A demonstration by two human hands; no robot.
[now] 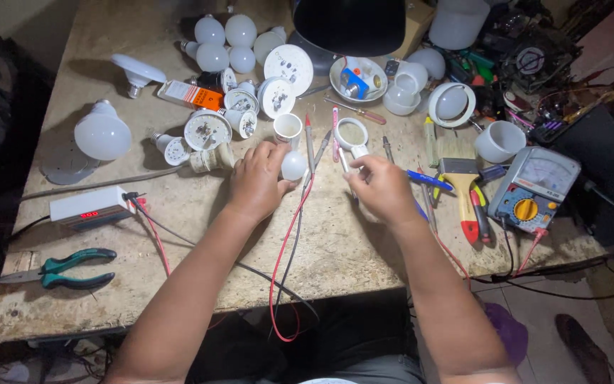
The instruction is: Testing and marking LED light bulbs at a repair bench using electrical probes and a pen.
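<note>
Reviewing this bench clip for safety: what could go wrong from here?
1. The left hand grips a small white bulb close to the loose bulbs; a slip might knock some.
2. Red and black leads hang off the table edge and could snag a forearm.

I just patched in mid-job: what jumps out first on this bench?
At the centre, the left hand grips a small white bulb while the right hand holds a slim probe-like tool beside it. Behind them, a heap of white bulbs and opened bulb bases crowds the bench's far side. An analog multimeter lies at the right, green-handled pliers at the near left.
</note>
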